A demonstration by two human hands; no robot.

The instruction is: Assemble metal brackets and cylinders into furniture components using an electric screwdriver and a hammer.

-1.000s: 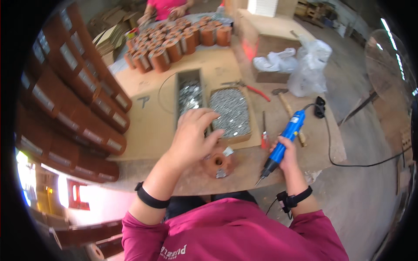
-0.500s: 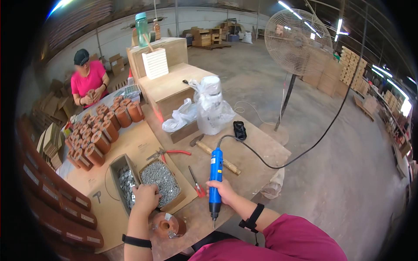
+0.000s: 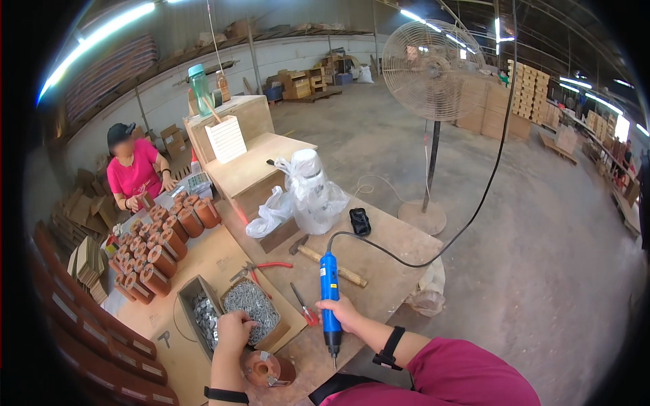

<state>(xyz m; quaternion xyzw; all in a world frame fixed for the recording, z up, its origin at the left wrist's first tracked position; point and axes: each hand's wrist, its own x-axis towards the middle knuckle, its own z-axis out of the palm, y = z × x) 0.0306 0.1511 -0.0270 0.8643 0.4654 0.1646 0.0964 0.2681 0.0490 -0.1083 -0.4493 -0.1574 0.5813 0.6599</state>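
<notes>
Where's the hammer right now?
In the head view, the hammer lies on the table, right of the red-handled pliers, its handle partly hidden behind the blue driver in the right hand.

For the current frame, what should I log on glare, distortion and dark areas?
Head view: black vignetting fills the corners; head view: the ceiling tube light at upper left is blown out to white; head view: the brown cylinders near the left rim look dim and bowed; head view: the blue power driver in the right hand keeps a clear outline.
</notes>
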